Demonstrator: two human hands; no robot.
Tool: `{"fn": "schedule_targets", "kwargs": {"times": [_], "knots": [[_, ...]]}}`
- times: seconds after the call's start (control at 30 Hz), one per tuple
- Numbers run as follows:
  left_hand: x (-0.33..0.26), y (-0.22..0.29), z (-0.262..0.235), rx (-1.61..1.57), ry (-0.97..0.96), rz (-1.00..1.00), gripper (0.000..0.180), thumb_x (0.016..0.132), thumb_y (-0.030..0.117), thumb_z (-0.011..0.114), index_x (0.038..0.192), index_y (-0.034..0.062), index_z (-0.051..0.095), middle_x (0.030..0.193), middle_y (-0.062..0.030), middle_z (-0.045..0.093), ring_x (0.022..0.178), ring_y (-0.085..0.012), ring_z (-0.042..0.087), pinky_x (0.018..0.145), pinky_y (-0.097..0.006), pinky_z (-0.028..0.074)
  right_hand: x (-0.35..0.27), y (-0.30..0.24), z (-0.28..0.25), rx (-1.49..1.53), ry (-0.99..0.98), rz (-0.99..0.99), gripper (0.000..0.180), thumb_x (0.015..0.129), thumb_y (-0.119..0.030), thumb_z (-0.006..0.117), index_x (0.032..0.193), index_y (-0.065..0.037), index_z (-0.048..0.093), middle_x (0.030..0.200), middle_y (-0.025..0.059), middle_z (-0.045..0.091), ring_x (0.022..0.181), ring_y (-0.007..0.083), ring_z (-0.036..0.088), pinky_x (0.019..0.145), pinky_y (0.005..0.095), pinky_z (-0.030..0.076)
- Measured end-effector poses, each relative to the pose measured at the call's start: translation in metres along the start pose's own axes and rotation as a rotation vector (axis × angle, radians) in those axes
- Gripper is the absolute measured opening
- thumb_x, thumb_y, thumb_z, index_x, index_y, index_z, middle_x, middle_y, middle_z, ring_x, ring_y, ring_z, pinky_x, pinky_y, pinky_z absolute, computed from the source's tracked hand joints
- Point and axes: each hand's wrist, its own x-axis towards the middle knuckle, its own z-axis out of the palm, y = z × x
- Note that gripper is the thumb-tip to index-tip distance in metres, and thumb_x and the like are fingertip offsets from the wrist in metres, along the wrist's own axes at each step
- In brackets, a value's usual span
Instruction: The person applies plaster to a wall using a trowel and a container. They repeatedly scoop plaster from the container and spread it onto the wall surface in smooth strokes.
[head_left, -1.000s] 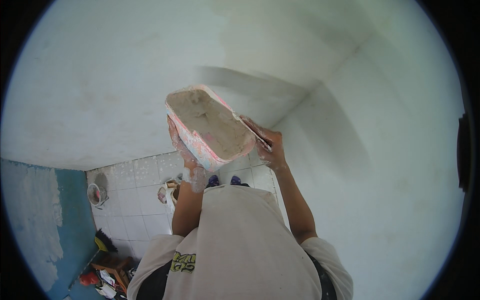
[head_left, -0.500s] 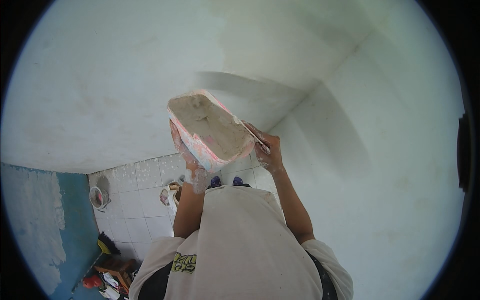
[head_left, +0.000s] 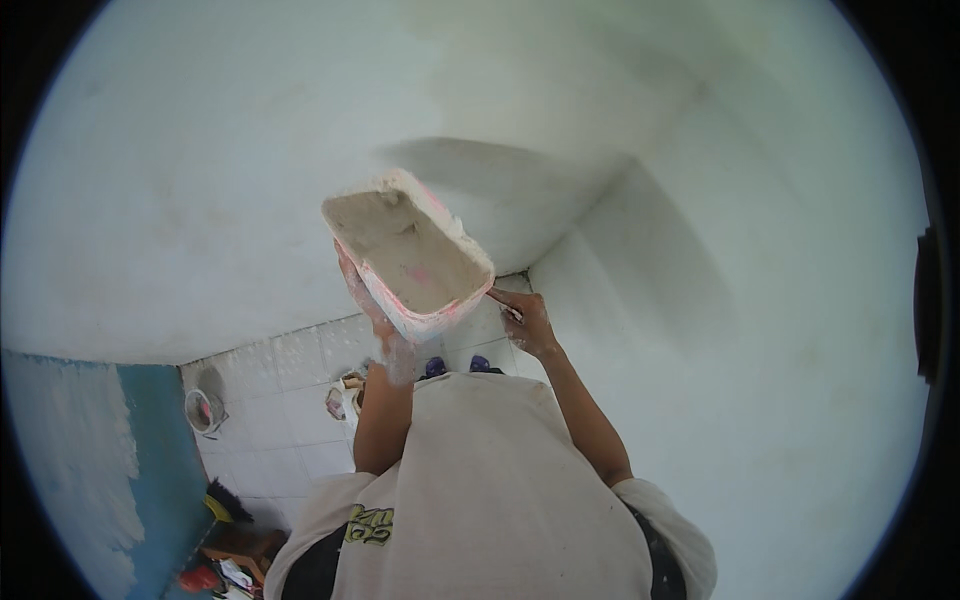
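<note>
1 paste-coated tub (head_left: 428, 326), centre, raised | left hand (head_left: 368, 300): holding tub from left side | right hand (head_left: 525, 322): closed round 1 thin tool (head_left: 512, 313), by tub's near-right corner | 1 bucket (head_left: 191, 414), left floor

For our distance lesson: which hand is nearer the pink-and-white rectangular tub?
Left. The left hand holds the tub from its left; the right hand is beside its right corner.
</note>
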Motion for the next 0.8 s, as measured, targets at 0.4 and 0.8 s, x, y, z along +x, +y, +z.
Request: {"fn": "schedule_targets", "kwargs": {"times": [0.4,0.8], "knots": [[-0.009,-0.002,0.05,0.24,0.017,0.356,0.06,0.098,0.051,0.027,0.138,0.0067,0.035,0.135,-0.0111,0.043,0.122,-0.0266,0.046,0.1,-0.043,0.042,-0.042,-0.126,-0.073,1.271,0.654,-0.012,0.013,0.076,0.004,0.052,0.068,-0.006,0.054,0.074,0.0042,0.057,0.077,0.0167,0.06,0.081,0.0343,0.051],[-0.028,-0.009,0.016,1.27,-0.394,1.178,0.066,0.089,0.052,0.049,0.132,0.0029,0.041,0.123,-0.0156,0.053,0.107,-0.0299,0.058,0.086,-0.046,0.05,-0.001,-0.168,-0.066,1.271,0.388,0.326,0.012,0.081,0.002,0.056,0.075,-0.007,0.052,0.083,0.0011,0.051,0.08,0.0166,0.054,0.076,0.0366,0.05]]}}
